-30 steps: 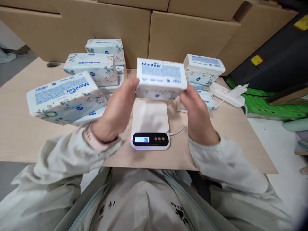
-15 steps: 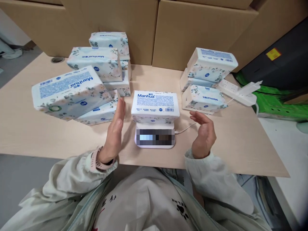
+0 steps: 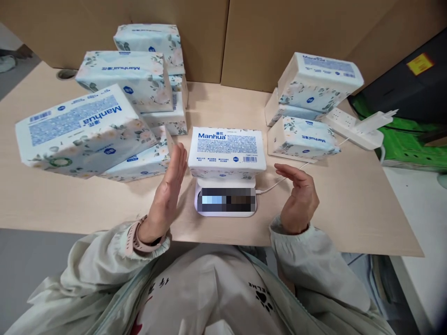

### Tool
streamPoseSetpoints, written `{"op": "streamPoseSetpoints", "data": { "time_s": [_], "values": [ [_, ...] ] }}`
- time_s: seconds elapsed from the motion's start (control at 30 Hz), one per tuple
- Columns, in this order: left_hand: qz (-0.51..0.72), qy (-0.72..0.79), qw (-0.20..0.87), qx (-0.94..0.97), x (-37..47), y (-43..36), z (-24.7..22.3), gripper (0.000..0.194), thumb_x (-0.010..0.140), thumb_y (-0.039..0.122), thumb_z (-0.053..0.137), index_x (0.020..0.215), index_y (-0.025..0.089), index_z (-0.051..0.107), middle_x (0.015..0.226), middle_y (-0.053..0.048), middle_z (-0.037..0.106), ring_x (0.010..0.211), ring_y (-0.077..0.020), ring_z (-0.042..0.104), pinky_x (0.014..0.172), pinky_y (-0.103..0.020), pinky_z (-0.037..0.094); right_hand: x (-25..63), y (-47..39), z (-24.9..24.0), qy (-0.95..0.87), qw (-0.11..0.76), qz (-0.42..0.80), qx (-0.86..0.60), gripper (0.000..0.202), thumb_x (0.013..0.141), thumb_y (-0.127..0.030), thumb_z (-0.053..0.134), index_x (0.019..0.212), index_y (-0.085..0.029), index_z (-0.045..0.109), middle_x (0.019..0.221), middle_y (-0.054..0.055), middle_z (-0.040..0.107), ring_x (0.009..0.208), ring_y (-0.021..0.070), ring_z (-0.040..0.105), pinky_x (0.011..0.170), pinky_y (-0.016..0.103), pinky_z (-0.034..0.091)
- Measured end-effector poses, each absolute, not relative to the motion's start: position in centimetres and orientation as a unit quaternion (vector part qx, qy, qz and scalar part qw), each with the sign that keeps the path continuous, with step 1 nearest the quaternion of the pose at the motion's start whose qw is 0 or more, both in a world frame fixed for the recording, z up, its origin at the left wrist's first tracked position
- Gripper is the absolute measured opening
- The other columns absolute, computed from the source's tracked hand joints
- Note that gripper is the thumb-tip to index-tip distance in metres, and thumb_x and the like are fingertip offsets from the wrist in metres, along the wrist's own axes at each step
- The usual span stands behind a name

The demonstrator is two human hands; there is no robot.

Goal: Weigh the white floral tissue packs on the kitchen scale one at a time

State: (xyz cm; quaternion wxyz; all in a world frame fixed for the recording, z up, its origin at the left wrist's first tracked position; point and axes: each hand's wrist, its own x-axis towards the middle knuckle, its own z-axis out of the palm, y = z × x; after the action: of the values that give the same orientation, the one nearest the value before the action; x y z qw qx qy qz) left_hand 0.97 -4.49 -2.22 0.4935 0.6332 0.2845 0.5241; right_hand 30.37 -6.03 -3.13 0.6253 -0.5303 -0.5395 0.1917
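Manhua tissue pack: on digital scale, long axis left-right
Left hand: empty, fingers extended, just left of pack; nearer
Right hand: empty, fingers slightly curled, near-right of pack

White-and-blue rectangular pack, centre: smooth plastic film, faint sheen. White rounded scale beneath: smooth plastic. Pale wood-look tabletop: smooth, matt. Brown flat cardboard, far: matt. White oblong power strip, right: plastic. Pale green loose sleeve, near right: creased cloth.
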Motion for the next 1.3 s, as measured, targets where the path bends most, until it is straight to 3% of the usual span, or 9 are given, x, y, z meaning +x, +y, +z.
{"op": "streamPoseSetpoints", "data": {
  "time_s": [0.77, 0.87, 0.93, 1.03, 1.2, 1.3],
  "values": [
    [0.527, 0.308, 0.524, 0.594, 0.8, -4.6, -2.2, 0.059, 0.116, 0.062, 0.033, 0.172, 0.045, 0.041, 0.184, 0.013, 0.025, 0.176, -0.0272, 0.009, 0.148, -0.051, 0.008, 30.1, -5.5, -3.8, -0.561, 0.609, 0.207, -0.521, 0.044, 0.111, -0.051, 0.044, 0.127, -0.027, 0.078, 0.124, 0.008, 0.082, 0.118, 0.0284, 0.076, 0.111, 0.055, 0.058],
    [0.535, 0.32, 0.517, 0.586, 1.1, -3.9, -2.2, 0.058, 0.114, 0.062, 0.039, 0.17, 0.045, 0.045, 0.183, 0.012, 0.029, 0.176, -0.0281, 0.012, 0.148, -0.053, 0.009, 29.8, -3.7, -3.7, -0.607, 0.58, 0.248, -0.483, 0.048, 0.11, -0.055, 0.05, 0.149, -0.032, 0.066, 0.148, 0.008, 0.074, 0.137, 0.0296, 0.07, 0.121, 0.058, 0.055],
    [0.523, 0.333, 0.524, 0.583, 1.5, -3.2, -1.9, 0.061, 0.113, 0.064, 0.042, 0.17, 0.042, 0.046, 0.183, 0.01, 0.029, 0.176, -0.0296, 0.01, 0.148, -0.054, 0.009, 29.4, -2.1, -3.7, -0.653, 0.538, 0.272, -0.459, 0.065, 0.105, -0.062, 0.058, 0.164, -0.036, 0.049, 0.169, 0.007, 0.057, 0.156, 0.0317, 0.057, 0.132, 0.06, 0.047],
    [0.493, 0.333, 0.544, 0.592, 2.5, -2.2, -0.8, 0.064, 0.113, 0.064, 0.043, 0.171, 0.035, 0.046, 0.183, 0.006, 0.03, 0.176, -0.0307, 0.011, 0.148, -0.053, 0.012, 28.6, -0.5, -3.6, -0.669, 0.493, 0.301, -0.468, 0.081, 0.1, -0.068, 0.063, 0.171, -0.04, 0.035, 0.179, 0.005, 0.044, 0.165, 0.0338, 0.044, 0.137, 0.064, 0.038],
    [0.471, 0.301, 0.529, 0.639, 6.8, -0.3, 2.3, 0.068, 0.111, 0.066, 0.051, 0.171, 0.034, 0.045, 0.181, 0.004, 0.035, 0.174, -0.0346, 0.02, 0.147, -0.058, 0.016, 29.5, -0.5, -0.8, -0.613, 0.595, 0.218, -0.471, 0.074, 0.101, -0.063, 0.064, 0.165, -0.031, 0.046, 0.175, 0.009, 0.046, 0.17, 0.0394, 0.035, 0.137, 0.068, 0.035],
    [0.469, 0.234, 0.506, 0.686, 12.4, 2.2, 4.5, 0.069, 0.11, 0.068, 0.047, 0.169, 0.031, 0.046, 0.185, 0.009, 0.02, 0.174, -0.0348, 0.008, 0.148, -0.054, 0.011, 33.3, 0.3, 1.8, -0.577, 0.699, 0.121, -0.404, 0.054, 0.108, -0.051, 0.056, 0.158, -0.031, 0.056, 0.171, 0.003, 0.05, 0.173, 0.0384, 0.029, 0.138, 0.058, 0.032]
  ]
}}
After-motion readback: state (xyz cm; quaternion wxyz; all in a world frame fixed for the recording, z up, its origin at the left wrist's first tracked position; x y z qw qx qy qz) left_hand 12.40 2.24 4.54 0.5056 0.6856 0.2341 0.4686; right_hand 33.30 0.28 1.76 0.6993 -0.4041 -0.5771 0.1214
